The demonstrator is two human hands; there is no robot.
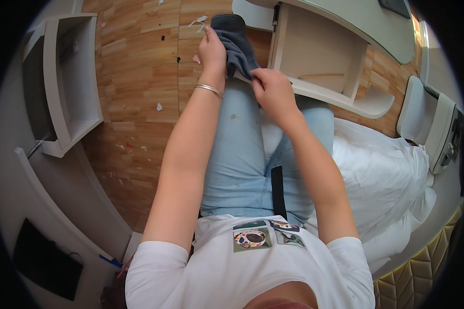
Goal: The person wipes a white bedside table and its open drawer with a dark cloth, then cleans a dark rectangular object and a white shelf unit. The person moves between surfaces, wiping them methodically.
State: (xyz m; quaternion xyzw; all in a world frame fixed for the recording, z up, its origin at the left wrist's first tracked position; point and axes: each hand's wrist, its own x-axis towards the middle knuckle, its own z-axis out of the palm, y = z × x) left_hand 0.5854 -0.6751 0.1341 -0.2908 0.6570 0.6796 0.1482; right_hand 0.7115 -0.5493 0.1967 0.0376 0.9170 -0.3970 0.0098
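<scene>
Dark grey cloth item (237, 44) at twelve o'clock, above the left knee. Left hand (212, 51), just before twelve, lies along its left edge — fingers partly hidden, grip indeterminable. Right hand (274, 92), at one o'clock, pinches its lower end between thumb and fingers. Open drawer (314, 54) between one and two; white bedding (376, 165) at three.

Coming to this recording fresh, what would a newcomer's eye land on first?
Probably the dark grey cloth at the top centre, held between the left hand and the right hand, above the wearer's light blue jeans. Next, the pulled-out drawer just right of it, with a thin stick lying inside. Then the small scraps scattered over the wooden floor to the left.
</scene>
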